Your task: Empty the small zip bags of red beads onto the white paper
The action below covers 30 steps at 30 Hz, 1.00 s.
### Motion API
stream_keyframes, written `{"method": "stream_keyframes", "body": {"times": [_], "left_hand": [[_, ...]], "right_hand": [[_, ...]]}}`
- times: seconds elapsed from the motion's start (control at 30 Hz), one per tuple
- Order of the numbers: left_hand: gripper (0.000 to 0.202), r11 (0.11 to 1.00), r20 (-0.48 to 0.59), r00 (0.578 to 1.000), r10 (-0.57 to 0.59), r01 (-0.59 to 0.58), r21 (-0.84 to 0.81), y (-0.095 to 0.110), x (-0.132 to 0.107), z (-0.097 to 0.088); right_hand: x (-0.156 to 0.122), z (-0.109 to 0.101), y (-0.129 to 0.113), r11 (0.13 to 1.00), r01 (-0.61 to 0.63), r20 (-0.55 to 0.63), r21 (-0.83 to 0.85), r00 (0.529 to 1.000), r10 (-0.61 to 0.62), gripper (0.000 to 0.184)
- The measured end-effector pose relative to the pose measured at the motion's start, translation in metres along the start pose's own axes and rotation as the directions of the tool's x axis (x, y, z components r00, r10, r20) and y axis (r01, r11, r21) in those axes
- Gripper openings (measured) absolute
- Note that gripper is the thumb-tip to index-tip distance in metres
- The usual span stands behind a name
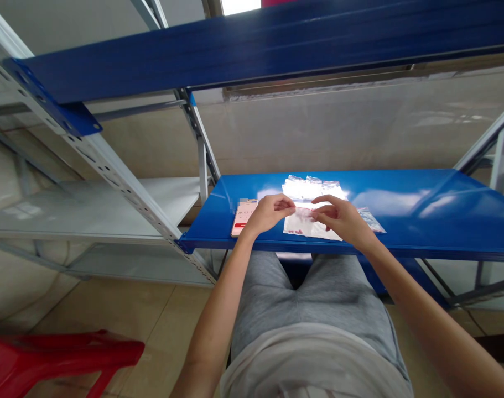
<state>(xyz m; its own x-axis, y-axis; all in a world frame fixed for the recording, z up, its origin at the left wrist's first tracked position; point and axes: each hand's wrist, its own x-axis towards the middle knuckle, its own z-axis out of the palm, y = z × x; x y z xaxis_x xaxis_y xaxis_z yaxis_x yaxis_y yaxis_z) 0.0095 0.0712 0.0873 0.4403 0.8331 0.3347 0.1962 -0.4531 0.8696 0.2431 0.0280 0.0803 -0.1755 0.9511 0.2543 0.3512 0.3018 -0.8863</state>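
Above the front of a blue shelf, my left hand (275,211) pinches the top left corner of a small clear zip bag (300,222). A reddish line runs along the bag's upper edge, and a few small dark red pieces lie near its bottom. At the other end of that edge is my right hand (338,218), its thumb and fingers closed on the corner with the index finger lifted. Underneath the bag lies a white sheet (330,234). Glare hides part of the bag.
A phone (240,218) showing a timer lies left of my left hand. More clear bags (305,188) lie behind my hands, and another bag (371,220) is to the right. A blue beam (252,50) crosses overhead. A red stool (65,354) stands on the floor at lower left.
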Motion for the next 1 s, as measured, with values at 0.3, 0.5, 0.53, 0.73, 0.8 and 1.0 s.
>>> {"method": "stream_keyframes", "body": {"times": [0.3, 0.5, 0.53, 0.73, 0.8, 1.0], "left_hand": [[0.026, 0.996, -0.043, 0.998, -0.056, 0.052, -0.074, 0.005, -0.002, 0.001], [0.027, 0.995, -0.029, 0.999, -0.039, 0.036, -0.091, 0.006, -0.002, 0.002], [0.026, 0.995, -0.029, 0.999, -0.036, 0.033, -0.092, 0.006, -0.002, 0.002], [0.027, 0.997, 0.013, 1.000, -0.016, 0.017, -0.073, 0.009, -0.002, 0.004], [0.030, 0.999, 0.054, 0.998, -0.027, 0.028, -0.026, 0.009, -0.002, 0.007], [0.035, 0.999, 0.105, 0.993, -0.048, 0.047, 0.015, 0.006, 0.000, 0.016]], "right_hand": [[0.002, -0.003, 0.004, 0.997, 0.027, -0.003, -0.072, 1.000, -0.027, 0.027], [-0.001, -0.005, -0.008, 0.998, 0.037, 0.025, -0.041, 0.999, -0.036, 0.038], [-0.001, -0.005, -0.009, 0.998, 0.042, 0.021, -0.048, 0.999, -0.041, 0.039], [0.000, -0.005, -0.003, 0.993, 0.077, -0.036, -0.086, 0.996, -0.081, 0.034], [0.000, -0.007, -0.002, 0.988, 0.107, -0.031, -0.110, 0.993, -0.111, 0.031], [0.000, -0.009, -0.004, 0.993, 0.105, -0.015, -0.049, 0.994, -0.106, 0.032]]}}
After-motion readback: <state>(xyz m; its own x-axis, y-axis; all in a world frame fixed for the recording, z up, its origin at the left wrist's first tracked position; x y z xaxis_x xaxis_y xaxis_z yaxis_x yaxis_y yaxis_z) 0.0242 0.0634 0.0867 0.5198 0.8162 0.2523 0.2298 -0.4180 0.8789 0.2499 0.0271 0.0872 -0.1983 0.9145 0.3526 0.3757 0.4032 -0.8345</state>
